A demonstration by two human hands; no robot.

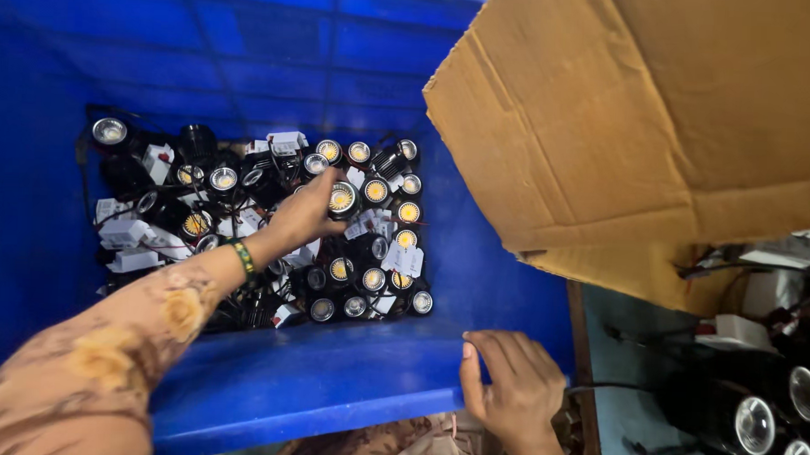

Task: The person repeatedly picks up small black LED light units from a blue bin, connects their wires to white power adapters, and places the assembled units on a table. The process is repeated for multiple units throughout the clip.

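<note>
Deep in the blue crate [265,375], the left hand [302,210] closes its grip on a black spotlight [341,199]; lifting it free of tangled wires comes next, seemingly. The right hand [507,388] rests open on the rim.

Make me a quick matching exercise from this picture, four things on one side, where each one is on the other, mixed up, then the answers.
Things:
1. left hand
2. right hand
3. cardboard box
4. green bangle

Places:
A. resting on the near rim of the blue crate
B. on the left wrist
C. deep in the crate, gripping a black spotlight
D. upper right, flaps open

Pairs: 1-C, 2-A, 3-D, 4-B
</note>
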